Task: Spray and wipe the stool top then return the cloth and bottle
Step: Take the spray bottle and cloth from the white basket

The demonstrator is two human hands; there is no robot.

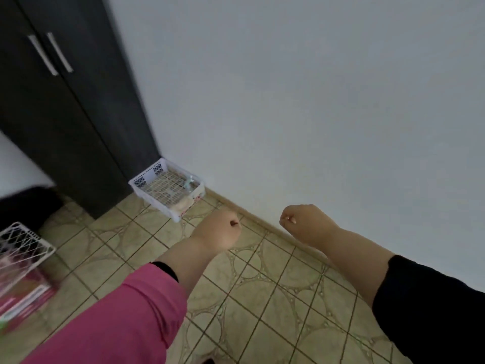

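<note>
A white plastic basket (147, 177) stands on the floor in the corner between the dark wardrobe and the wall. Inside it lie a clear spray bottle (189, 183) and a pale folded cloth (183, 204), both blurred. My left hand (219, 231), in a pink sleeve, is curled into a fist just in front of the basket, holding nothing. My right hand (305, 222), in a black sleeve, is also a closed fist, further right above the skirting board. No stool is in view.
A dark wardrobe (65, 114) with two metal handles fills the upper left. A white wire basket (23, 245) over pink items sits at the left edge. The floor is beige patterned tile (262, 298); a plain pale wall (315, 101) rises on the right.
</note>
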